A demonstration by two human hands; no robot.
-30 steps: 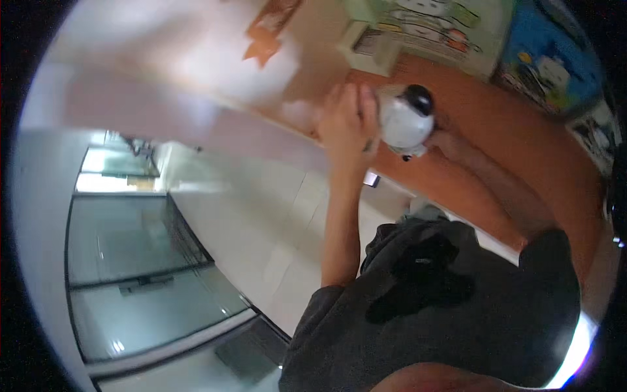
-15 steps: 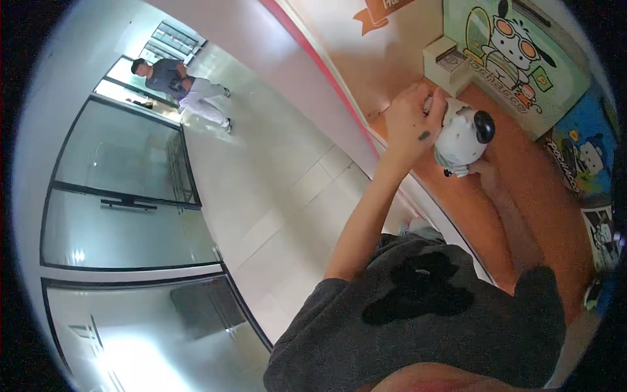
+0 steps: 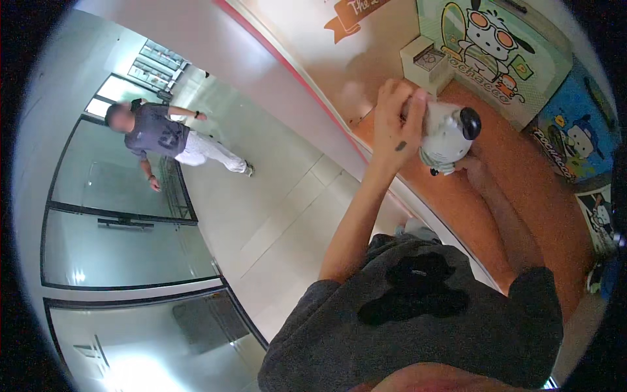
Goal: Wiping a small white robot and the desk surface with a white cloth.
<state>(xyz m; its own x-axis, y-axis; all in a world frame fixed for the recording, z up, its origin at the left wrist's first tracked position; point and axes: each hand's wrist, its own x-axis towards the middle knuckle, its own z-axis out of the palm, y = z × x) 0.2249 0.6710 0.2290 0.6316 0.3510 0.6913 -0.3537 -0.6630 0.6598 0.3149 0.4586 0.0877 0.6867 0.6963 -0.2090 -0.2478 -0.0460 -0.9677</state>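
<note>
Over the orange-brown surface [image 3: 499,124], a white cartoon-dog figurine [image 3: 445,145] is tilted on its side between my hands. One black ear [image 3: 470,124] points right. My left hand [image 3: 397,124] is closed around the figurine's upper left part, its fingers curled over the edge; a dark mark shows on the back of this hand. From the lower right my right hand [image 3: 471,162] grips the figurine's other end. Most of that hand's fingers are hidden under and behind the toy.
A cream box [image 3: 424,64] stands just beyond my left hand. Behind it leans a green cartoon-dog panel [image 3: 529,85], with a blue one [image 3: 581,134] to the right. On the left, a person [image 3: 163,134] walks on the pale tiled floor [image 3: 281,196] beside glass doors [image 3: 124,170].
The person on the left has come closer, arms now swinging apart. My view has shifted slightly, so the figurine and my hands appear a little further left. Both hands keep their hold.
</note>
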